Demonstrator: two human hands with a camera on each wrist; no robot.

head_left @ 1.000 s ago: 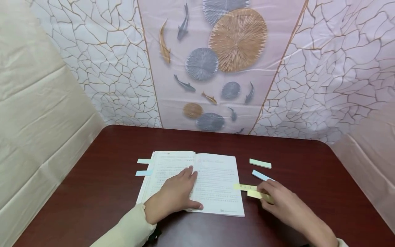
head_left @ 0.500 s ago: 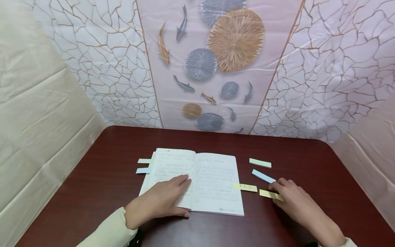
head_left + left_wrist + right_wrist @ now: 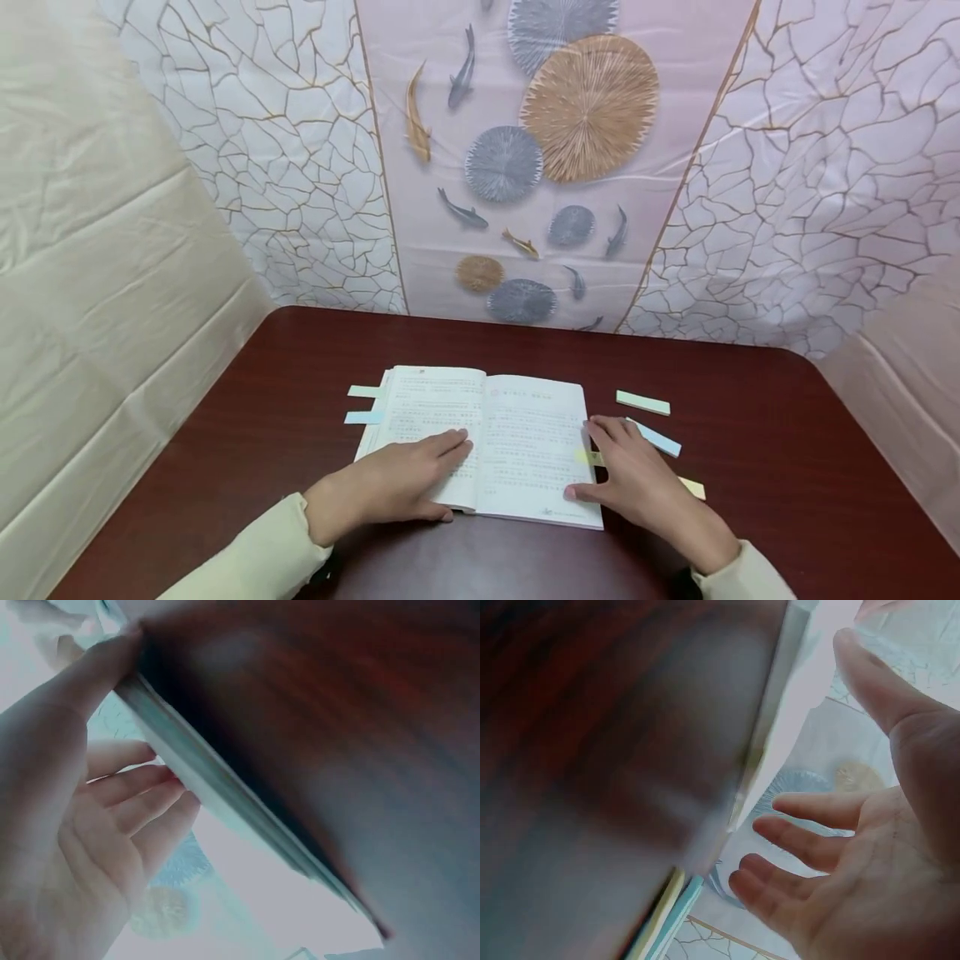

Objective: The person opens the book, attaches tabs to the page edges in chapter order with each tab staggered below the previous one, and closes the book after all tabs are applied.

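An open book with printed pages lies on the dark red table. My left hand rests on its left page, thumb at the bottom edge; the left wrist view shows the fingers extended along the book's edge. Over the right margin is my right hand, fingers spread and holding nothing; in the right wrist view they stand beside the page edge. That hand partly covers a yellow sticky tab on the right page. Green and blue tabs stick out on the left.
Right of the book lie a green pad of sticky tabs, a blue pad and a yellow pad, the last partly behind my right hand. A patterned cloth hangs behind the table's far edge.
My right hand has put the yellow pad down on the table, let it go and moved left to the book's right edge. The left hand has slid down and left on the page.
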